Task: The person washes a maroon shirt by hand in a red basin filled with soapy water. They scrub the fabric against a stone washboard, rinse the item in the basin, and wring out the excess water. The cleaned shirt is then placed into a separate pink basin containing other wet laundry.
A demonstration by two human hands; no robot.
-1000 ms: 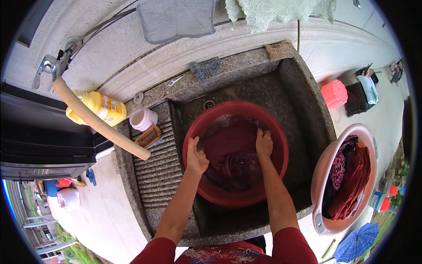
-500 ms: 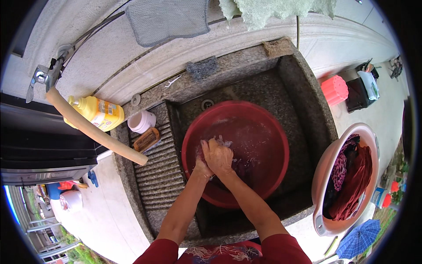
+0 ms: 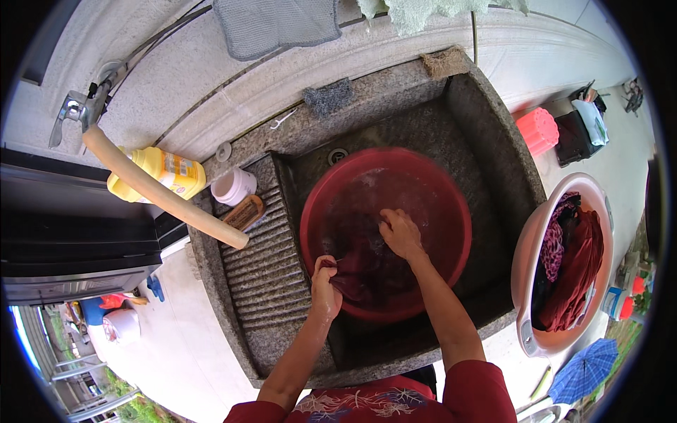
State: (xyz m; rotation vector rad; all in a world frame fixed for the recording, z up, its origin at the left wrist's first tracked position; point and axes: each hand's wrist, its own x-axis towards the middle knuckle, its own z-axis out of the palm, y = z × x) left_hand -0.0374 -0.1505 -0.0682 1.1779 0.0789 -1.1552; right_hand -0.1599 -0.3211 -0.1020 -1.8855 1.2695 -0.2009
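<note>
A red plastic basin [image 3: 457, 264] with cloudy water stands in a grey stone sink. Dark red wet cloth [image 3: 360, 264] lies partly under the water, its full shape hidden. At the basin's near left rim, my left hand [image 3: 326, 290] is closed round an edge of this cloth. My right hand [image 3: 402, 234] reaches over the middle of the basin with its fingers curled down at the water. What those fingers hold, if anything, is hidden.
Left of the basin is a ridged washboard [image 3: 257, 282] with a wooden brush [image 3: 245, 212] and a white cup [image 3: 234, 186]. A tap hose [image 3: 166, 190] hangs before a yellow bottle [image 3: 176, 173]. On the right, a pink tub [image 3: 523, 282] holds clothes.
My hands were together, squeezing something at the basin's left side. Now they are apart: the left has come nearer to the rim, the right has moved right. The view has shifted slightly.
</note>
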